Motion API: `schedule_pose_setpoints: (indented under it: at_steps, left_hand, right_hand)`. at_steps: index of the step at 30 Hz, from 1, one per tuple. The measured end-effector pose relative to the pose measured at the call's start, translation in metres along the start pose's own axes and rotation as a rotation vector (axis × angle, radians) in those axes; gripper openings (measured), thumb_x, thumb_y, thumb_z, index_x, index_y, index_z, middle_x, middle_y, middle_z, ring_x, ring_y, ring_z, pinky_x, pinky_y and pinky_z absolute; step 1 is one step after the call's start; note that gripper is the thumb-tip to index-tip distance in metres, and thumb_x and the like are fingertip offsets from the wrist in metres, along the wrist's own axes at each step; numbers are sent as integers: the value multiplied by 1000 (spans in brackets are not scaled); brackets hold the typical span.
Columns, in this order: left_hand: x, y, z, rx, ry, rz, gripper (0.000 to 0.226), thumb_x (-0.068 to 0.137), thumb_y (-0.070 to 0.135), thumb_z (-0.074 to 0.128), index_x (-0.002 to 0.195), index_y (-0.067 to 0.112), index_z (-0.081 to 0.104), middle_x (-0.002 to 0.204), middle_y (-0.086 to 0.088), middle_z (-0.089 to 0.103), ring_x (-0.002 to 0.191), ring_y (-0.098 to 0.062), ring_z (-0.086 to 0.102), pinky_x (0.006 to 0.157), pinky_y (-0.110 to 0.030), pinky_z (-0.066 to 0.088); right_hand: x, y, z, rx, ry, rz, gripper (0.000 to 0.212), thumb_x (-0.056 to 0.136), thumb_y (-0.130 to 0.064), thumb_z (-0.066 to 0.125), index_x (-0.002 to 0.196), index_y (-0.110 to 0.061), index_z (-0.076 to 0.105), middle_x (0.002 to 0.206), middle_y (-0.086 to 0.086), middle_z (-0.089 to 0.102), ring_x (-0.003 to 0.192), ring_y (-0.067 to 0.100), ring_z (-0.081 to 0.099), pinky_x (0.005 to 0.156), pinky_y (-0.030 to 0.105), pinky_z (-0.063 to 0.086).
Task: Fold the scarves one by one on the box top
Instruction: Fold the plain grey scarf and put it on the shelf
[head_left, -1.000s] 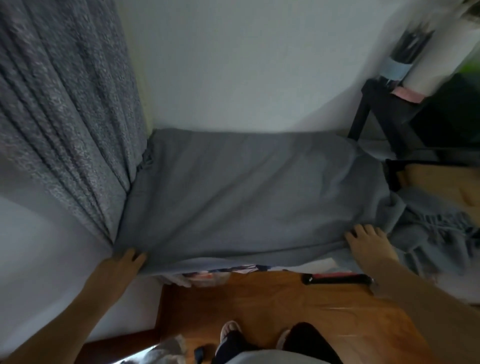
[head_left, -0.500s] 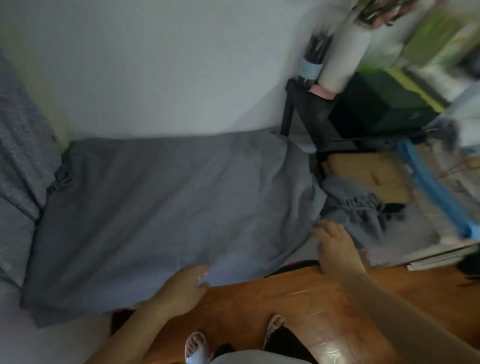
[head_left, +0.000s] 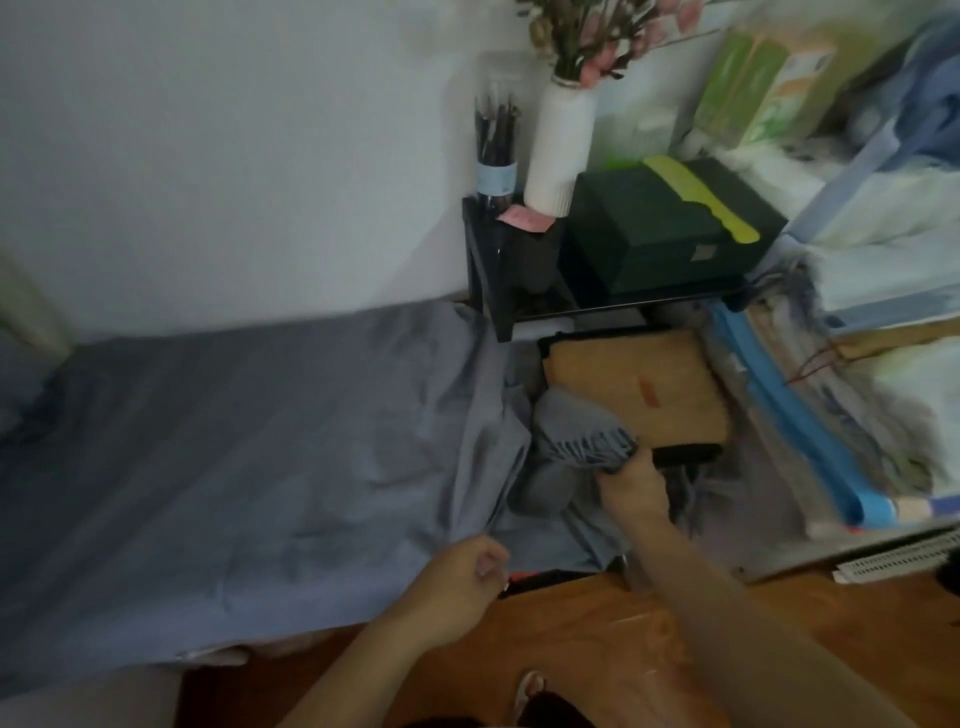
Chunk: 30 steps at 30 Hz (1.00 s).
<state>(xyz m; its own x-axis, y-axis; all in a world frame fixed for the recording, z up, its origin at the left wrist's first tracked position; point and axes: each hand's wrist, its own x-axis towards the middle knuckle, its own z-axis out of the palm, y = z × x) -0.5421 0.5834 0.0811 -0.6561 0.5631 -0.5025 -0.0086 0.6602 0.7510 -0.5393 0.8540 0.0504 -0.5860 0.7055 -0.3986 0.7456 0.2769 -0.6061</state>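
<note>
Grey scarf spread across left and centre. Right hand grips fringed end, centre-right, beside tan box. Left hand, lower centre, pinches scarf edge. Black rack, white vase, dark green box crowd upper right.

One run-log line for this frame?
stage: gathering scarf | left hand: pinches grey scarf edge | right hand: grips fringed end
</note>
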Motion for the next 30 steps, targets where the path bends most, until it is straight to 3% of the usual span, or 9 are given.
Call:
schedule_pose_setpoints:
  at_steps: [2,5,8,11,16,19,22,25,30]
  left_hand:
    - [11,15,18,-4,19,13,33,103,31,53,136,31,51,133,6,55,115,-6,56,97,-23,49]
    - [27,25,39,137,104,63,65,100,37,58,155,36,23,160,6,22,145,-17,30,115,-32,36]
    - [42,19,46,332,292,-4,85,96,40,61,159,36,4,165,-1,0,152,-28,9,121,-43,25]
    - [56,22,44,412,361,-81,90,94,38,62,159,35,0,163,-7,1,152,-32,8,123,-44,21]
    - [89,66,31,495,286,-98,52,98,28,46,149,23,39,151,-6,42,134,-26,44,111,-38,40]
    - [99,82,28,503,341,-78,35,96,31,45,129,19,52,130,-7,58,114,-26,56,90,-39,51]
    - [104,89,39,348,466,-63,46,95,42,57,130,17,43,133,-10,48,123,-31,47,95,-43,47]
    - [112,90,54,183,406,-106,74,94,43,62,151,18,22,147,-12,31,137,-35,35,105,-47,43]
    - [120,88,58,76,485,-72,69,98,31,57,154,19,19,152,-15,29,135,-37,40,104,-51,45]
  right_hand:
    - [-9,-6,-9,-100,-143,-65,14,99,-15,54,100,-4,63,89,15,64,82,34,62,69,37,49]
    - [-20,-25,-51,97,-316,-105,14,101,-5,49,93,-9,61,88,11,62,81,27,59,69,27,53]
    - [-18,-61,-139,567,-35,-107,20,102,-6,46,101,-11,65,86,5,64,77,21,62,58,24,52]
    - [-14,-98,-243,984,350,-357,22,101,-8,44,95,-18,64,90,3,67,78,17,65,62,23,57]
    - [-7,-134,-345,1164,617,-628,33,101,-9,40,129,-5,56,119,8,67,93,15,69,75,27,59]
    - [13,-118,-353,977,590,-518,31,101,-14,40,128,-13,56,119,4,65,101,17,67,81,28,58]
    - [26,-83,-342,622,514,-358,25,96,-11,43,112,-14,61,106,10,65,99,29,63,82,40,53]
    - [29,-52,-317,87,266,-373,30,89,8,42,106,-4,64,88,14,61,91,33,61,74,34,44]
    - [42,-14,-250,-512,-91,-288,21,94,-6,47,110,-8,60,110,19,61,105,36,61,86,39,53]
